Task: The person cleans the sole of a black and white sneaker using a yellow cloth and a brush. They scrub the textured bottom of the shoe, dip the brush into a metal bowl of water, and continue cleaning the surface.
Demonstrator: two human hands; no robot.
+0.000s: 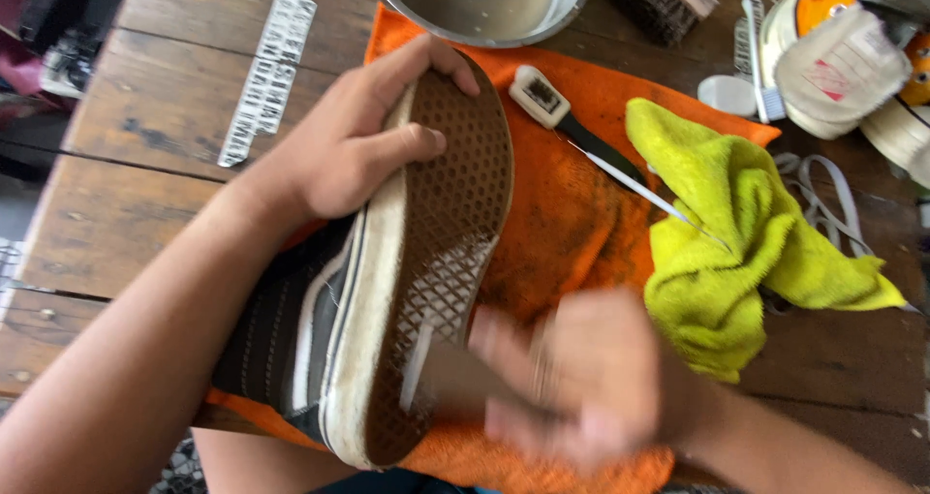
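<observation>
Here, left hand (339, 145): it is clamping the toe end of a dark sneaker (387, 271), fingers curling over the brown waffle sole and thumb side pressing the canvas upper, holding the shoe on its side with the sole facing up and to the right.
Right hand (581, 378): it is blurring with motion at the heel end of the sole; it is seeming to close around a thin, pale-tipped tool (426, 358) lying against the tread, though what the tool is cannot be told.
Sneaker's place: it is resting over an orange towel (572, 223) spreading toward the near edge of the wooden table (145, 126).
Right side of the towel: a crumpled yellow-green cloth (736, 232) is lying partly on it, with a small black-handled brush (562, 116) sitting just beside it, bristles up.
Far edge: a metal bowl (484, 5) is holding cloudy water, and a dark scrubbing brush (664, 0) is lying near it.
Far right corner: pale shoes (843, 58) and loose white laces (833, 199) are lying there.
Far left: a strip of white lettering (271, 63) is lying on the boards.
</observation>
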